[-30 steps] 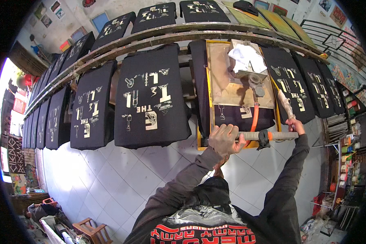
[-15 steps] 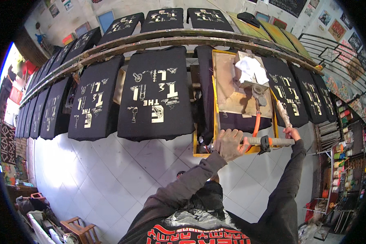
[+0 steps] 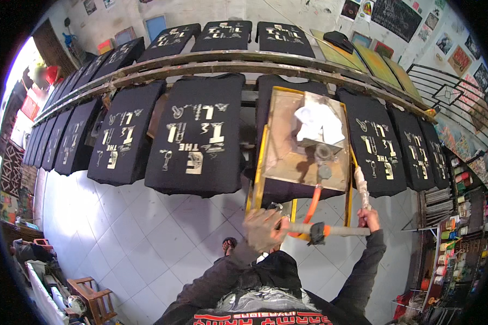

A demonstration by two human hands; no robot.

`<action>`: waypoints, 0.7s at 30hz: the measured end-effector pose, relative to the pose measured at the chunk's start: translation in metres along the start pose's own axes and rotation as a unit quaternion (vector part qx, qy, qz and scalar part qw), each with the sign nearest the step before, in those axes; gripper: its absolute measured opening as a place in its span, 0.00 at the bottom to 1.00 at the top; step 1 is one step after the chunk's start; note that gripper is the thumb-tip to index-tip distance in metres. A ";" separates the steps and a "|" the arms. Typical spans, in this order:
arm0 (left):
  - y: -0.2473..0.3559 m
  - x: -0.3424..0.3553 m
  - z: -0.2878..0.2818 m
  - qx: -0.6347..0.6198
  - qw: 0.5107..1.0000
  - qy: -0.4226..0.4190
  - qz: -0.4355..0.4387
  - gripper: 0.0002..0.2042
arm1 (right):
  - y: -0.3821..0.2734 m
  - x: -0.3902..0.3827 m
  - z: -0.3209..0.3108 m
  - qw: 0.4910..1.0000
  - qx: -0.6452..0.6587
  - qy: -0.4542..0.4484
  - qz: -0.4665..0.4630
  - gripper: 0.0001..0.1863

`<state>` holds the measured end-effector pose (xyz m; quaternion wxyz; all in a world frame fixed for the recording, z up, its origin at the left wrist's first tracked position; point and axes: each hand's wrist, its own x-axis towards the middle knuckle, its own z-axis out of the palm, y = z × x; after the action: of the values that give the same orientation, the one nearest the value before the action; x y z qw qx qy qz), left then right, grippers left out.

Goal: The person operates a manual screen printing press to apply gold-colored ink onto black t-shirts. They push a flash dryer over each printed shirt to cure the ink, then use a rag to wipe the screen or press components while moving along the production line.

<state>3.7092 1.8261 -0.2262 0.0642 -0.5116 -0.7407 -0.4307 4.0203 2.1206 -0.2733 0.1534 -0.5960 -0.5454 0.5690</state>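
A flat metal panel (image 3: 282, 162) on a yellow frame (image 3: 261, 173) hangs over a black T-shirt (image 3: 268, 84) on the near row, hiding most of it. On the panel sits a box with a white cloth (image 3: 320, 122) and an orange cable (image 3: 312, 205). A tape-wrapped handle bar (image 3: 341, 231) crosses the frame's near end. My left hand (image 3: 267, 230), slightly blurred, is closed around the bar's left end. At its right end my right hand (image 3: 369, 219) forms a fist where the bar meets a cloth-wrapped side bar (image 3: 361, 187).
Printed black T-shirts (image 3: 195, 135) lie on boards in two rows, with a long rail (image 3: 255, 65) between them. Shelves with colourful containers (image 3: 447, 244) stand at the right. A wooden stool (image 3: 92, 298) is at the lower left. Pale floor tiles (image 3: 146, 233) lie below.
Both hands have drawn the handle bar and the panel toward me and slightly left. The panel now reaches nearer the shirt's front edge. The view has shifted a little too.
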 end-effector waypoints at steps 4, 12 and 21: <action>0.016 -0.020 0.009 -0.002 0.997 -0.012 -0.070 0.09 | 0.025 0.011 -0.011 1.000 -0.004 -0.019 0.000 0.08; 0.055 -0.028 0.007 0.120 0.985 -0.039 -0.121 0.07 | 0.003 -0.024 -0.010 0.998 -0.011 -0.056 -0.006 0.07; 0.080 -0.060 0.015 0.154 0.969 -0.050 -0.184 0.08 | -0.019 -0.027 -0.017 0.991 -0.052 -0.122 -0.007 0.10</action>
<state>3.8077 1.8030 -0.2214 0.0246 -0.3714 -0.8820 -0.2891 4.0326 2.1123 -0.2388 0.0592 -0.5255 -0.5929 0.6072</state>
